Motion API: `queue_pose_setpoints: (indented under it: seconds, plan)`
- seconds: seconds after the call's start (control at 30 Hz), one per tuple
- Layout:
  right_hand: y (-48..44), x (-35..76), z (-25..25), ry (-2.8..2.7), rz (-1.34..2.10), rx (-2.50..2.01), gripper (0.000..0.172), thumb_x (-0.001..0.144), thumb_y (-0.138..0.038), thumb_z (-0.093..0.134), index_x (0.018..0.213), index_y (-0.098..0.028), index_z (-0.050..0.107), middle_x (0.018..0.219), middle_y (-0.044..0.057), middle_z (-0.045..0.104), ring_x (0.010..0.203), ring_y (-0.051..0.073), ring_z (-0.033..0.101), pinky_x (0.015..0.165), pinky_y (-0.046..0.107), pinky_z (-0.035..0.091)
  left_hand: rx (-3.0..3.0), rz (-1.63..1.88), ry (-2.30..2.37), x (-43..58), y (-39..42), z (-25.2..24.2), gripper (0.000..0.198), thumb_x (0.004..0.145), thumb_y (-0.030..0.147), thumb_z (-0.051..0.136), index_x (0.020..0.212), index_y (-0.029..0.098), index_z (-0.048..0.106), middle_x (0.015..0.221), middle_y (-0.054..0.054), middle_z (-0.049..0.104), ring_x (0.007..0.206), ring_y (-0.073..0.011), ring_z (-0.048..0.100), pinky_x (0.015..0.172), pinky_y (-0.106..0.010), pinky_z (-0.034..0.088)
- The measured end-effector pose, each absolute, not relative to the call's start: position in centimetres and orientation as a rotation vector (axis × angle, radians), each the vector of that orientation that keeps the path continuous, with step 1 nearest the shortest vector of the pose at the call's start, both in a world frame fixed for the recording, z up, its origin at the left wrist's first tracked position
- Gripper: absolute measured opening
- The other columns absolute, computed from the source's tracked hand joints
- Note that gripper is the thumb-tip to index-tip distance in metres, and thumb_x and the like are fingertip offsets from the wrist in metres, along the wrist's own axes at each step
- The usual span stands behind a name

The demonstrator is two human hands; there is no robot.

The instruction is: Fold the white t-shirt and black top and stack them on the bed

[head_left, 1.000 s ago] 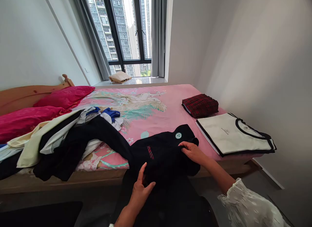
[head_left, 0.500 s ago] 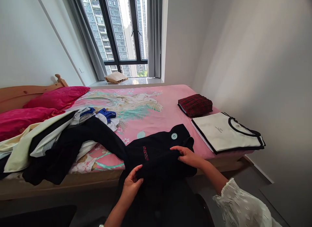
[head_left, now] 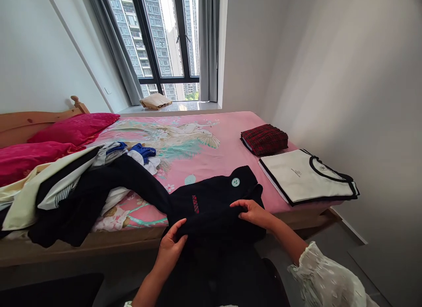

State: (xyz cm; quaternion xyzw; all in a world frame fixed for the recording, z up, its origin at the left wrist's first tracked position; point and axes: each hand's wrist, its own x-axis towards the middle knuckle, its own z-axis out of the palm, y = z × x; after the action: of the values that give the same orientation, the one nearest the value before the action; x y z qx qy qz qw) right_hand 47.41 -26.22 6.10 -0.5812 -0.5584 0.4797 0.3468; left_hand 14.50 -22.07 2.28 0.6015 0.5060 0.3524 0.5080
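Note:
A black garment (head_left: 211,201) with a round white-green badge and a small red plaid patch lies at the near edge of the pink bed (head_left: 204,153), partly hanging over it. My left hand (head_left: 171,247) grips a fold of it at the lower left, fingers curled round the cloth. At the right side of the garment, below the badge, my right hand (head_left: 252,212) pinches the fabric. One long black sleeve stretches left toward a heap of clothes (head_left: 66,184).
A folded red plaid piece (head_left: 263,140) and a folded white shirt with black trim (head_left: 306,177) lie at the bed's right side. Two red pillows (head_left: 56,137) sit by the wooden headboard. A beige item (head_left: 154,101) rests on the window sill. Grey walls stand close on the right.
My left hand went from lying flat with fingers stretched on the black garment to curling round a fold of it. The right hand shifted slightly left. The view drifted a little.

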Motion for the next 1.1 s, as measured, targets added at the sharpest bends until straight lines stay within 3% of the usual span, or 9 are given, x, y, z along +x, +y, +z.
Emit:
queue_pose_setpoints:
  seconds: [0.3, 0.6, 0.77, 1.1]
  plan:
    - [-26.8, 46.6, 7.0, -1.496, 1.155, -1.518, 0.037, 0.07, -0.019, 0.055, 0.107, -0.022, 0.063, 0.093, 0.0, 0.067, 0.083, 0.018, 0.062, 0.075, 0.029, 0.048, 1.394, 0.888, 1.17, 14.2, -22.8, 2.9, 0.053, 0.072, 0.027, 0.063, 0.123, 0.02, 0.049, 0.119, -0.005, 0.061, 0.112, -0.0213, 0.056, 0.099, -0.032, 0.043]
    - [-27.2, 46.1, 6.3, -1.502, 0.942, -1.677, 0.027, 0.068, -0.021, 0.058, 0.095, -0.023, 0.065, 0.086, -0.001, 0.065, 0.072, 0.015, 0.058, 0.068, 0.027, 0.047, 1.376, 0.947, 1.173, 13.7, -22.7, 2.4, 0.049, 0.071, 0.028, 0.064, 0.119, 0.021, 0.055, 0.117, -0.004, 0.062, 0.112, -0.0215, 0.056, 0.098, -0.033, 0.043]
    - [-27.2, 45.9, 5.3, -1.367, 1.043, -1.653, 0.028, 0.07, -0.025, 0.058, 0.098, -0.022, 0.063, 0.077, -0.001, 0.064, 0.065, 0.015, 0.058, 0.062, 0.026, 0.047, 1.413, 0.981, 1.17, 13.6, -22.6, 1.9, 0.045, 0.073, 0.029, 0.062, 0.117, 0.022, 0.057, 0.119, -0.004, 0.062, 0.114, -0.0218, 0.055, 0.101, -0.036, 0.041]
    - [-27.8, 45.0, 5.7, -1.461, 0.84, -1.695, 0.025, 0.07, -0.023, 0.054, 0.093, -0.022, 0.064, 0.084, 0.0, 0.065, 0.074, 0.017, 0.06, 0.07, 0.029, 0.047, 1.704, 0.922, 1.262, 13.3, -22.8, 3.0, 0.043, 0.08, 0.026, 0.052, 0.123, 0.024, 0.052, 0.126, -0.006, 0.055, 0.119, -0.0209, 0.05, 0.106, -0.04, 0.035]
